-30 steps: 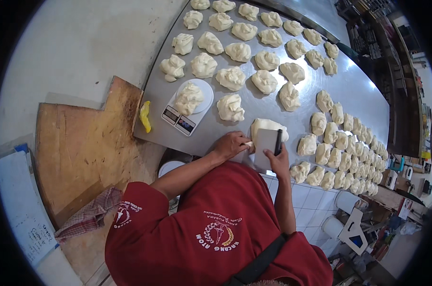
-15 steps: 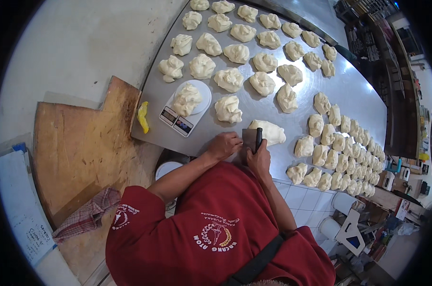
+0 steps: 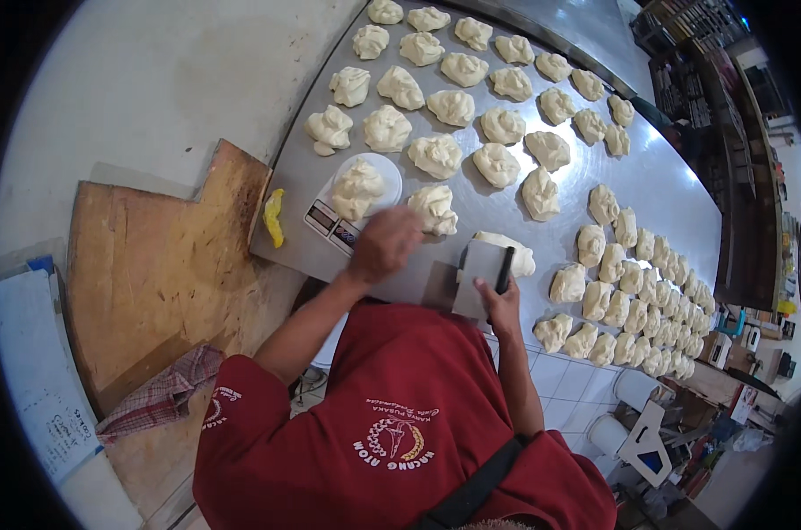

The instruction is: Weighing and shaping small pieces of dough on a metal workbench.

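Observation:
My right hand (image 3: 499, 299) grips a dough scraper (image 3: 482, 274), a flat metal blade with a black handle, tilted up at the table's near edge. Behind its blade, partly hidden, lies a larger lump of dough (image 3: 522, 258). My left hand (image 3: 390, 243) is smeared by motion beside a white digital kitchen scale (image 3: 319, 215) and covers part of its lower corner. Whether its fingers hold anything I cannot make out. On the scale's round plate sits a piece of dough (image 3: 356, 188). Another dough piece (image 3: 433, 210) lies just right of the scale.
Rows of dough pieces (image 3: 452, 108) spread across the steel table (image 3: 665, 203), with smaller ones (image 3: 631, 276) packed at the right. A yellow crumpled item (image 3: 273, 218) lies at the left edge, next to a wooden board (image 3: 153, 265) and a checked cloth (image 3: 166, 389).
My left hand has moved from beside the scraper leftward and up toward the scale. The scraper has turned, its broad blade now facing up more. The view has shifted slightly.

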`<state>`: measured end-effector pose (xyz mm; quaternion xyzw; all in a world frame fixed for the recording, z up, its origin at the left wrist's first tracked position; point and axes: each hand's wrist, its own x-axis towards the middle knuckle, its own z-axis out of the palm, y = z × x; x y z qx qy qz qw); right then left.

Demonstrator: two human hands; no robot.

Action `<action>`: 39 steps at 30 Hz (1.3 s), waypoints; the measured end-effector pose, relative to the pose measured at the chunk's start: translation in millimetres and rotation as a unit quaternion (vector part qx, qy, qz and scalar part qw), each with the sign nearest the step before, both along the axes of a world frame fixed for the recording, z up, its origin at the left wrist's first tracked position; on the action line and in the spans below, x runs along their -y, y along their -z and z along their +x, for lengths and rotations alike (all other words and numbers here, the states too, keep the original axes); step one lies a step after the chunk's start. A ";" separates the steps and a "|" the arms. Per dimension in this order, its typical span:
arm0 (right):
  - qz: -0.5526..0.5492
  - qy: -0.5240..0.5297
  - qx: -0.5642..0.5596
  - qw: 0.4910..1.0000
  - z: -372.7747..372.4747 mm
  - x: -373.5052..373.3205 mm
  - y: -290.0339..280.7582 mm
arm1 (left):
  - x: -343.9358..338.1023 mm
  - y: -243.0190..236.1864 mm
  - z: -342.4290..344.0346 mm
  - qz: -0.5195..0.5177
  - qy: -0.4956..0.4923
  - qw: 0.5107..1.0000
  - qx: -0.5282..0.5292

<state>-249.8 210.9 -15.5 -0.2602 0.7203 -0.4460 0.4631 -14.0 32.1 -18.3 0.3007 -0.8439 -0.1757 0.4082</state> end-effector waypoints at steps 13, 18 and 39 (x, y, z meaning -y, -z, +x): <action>-0.023 0.113 0.015 0.993 -11.0 -21.7 -8.8 | -68.1 77.1 -74.1 0.124 0.141 0.975 0.116; -0.009 0.097 0.011 0.995 -8.9 -28.1 2.2 | -70.1 68.6 -65.9 0.162 0.142 0.969 0.123; 0.059 -0.090 -0.271 0.957 8.4 -7.3 6.9 | -69.4 64.3 -52.9 0.251 0.141 0.954 0.087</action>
